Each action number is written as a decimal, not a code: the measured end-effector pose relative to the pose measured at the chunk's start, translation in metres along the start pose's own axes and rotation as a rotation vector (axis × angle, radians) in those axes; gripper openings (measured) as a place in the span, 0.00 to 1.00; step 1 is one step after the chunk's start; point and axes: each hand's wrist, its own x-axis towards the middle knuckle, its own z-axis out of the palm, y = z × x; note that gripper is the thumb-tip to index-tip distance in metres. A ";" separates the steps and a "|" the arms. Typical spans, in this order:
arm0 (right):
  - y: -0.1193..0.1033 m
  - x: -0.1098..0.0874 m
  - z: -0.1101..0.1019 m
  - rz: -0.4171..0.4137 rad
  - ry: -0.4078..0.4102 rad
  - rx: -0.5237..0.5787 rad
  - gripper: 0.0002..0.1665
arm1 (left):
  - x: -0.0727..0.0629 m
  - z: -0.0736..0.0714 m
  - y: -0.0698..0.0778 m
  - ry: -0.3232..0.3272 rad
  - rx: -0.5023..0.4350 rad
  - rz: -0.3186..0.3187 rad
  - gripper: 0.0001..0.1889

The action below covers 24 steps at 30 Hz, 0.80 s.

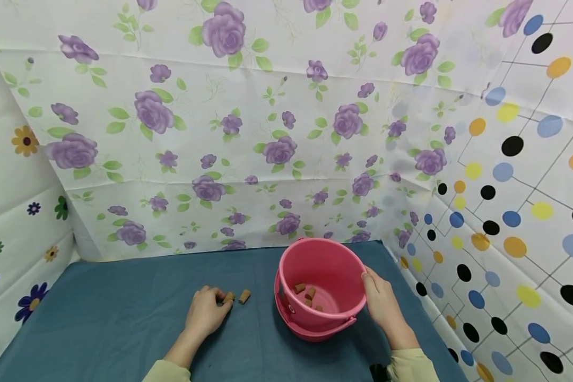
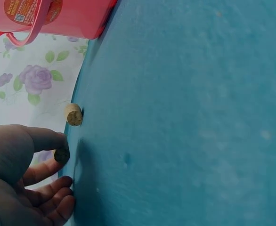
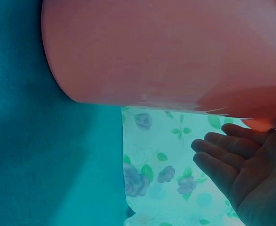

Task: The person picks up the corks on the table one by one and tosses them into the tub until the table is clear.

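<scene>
Between its thumb and fingers, my left hand (image 1: 208, 309) pinches a small brown cork (image 1: 228, 297), whose dark end (image 2: 61, 155) shows in the left wrist view. Just to the right, another cork (image 1: 244, 296) lies by itself on the cloth. A pink bucket (image 1: 324, 254) stands farther right, with several corks (image 1: 310, 292) at its bottom. My right hand (image 1: 383, 300) holds the bucket's right rim, thumb over the edge. In the right wrist view, the other fingers (image 3: 223, 157) extend loosely outside the bucket wall.
A blue-green cloth (image 1: 138, 307) covers the table. The bucket's pink handle (image 1: 331, 331) hangs down around its front. Behind the table rises a flower-patterned sheet (image 1: 248, 138), and a dotted sheet (image 1: 501, 254) borders the right side.
</scene>
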 end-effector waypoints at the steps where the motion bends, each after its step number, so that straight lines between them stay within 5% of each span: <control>1: 0.000 0.000 0.000 0.000 0.000 0.001 0.32 | 0.000 0.000 0.000 0.004 -0.005 0.002 0.08; 24: 0.001 0.000 0.000 -0.006 0.004 -0.007 0.32 | -0.015 -0.002 0.009 0.097 -0.086 0.000 0.12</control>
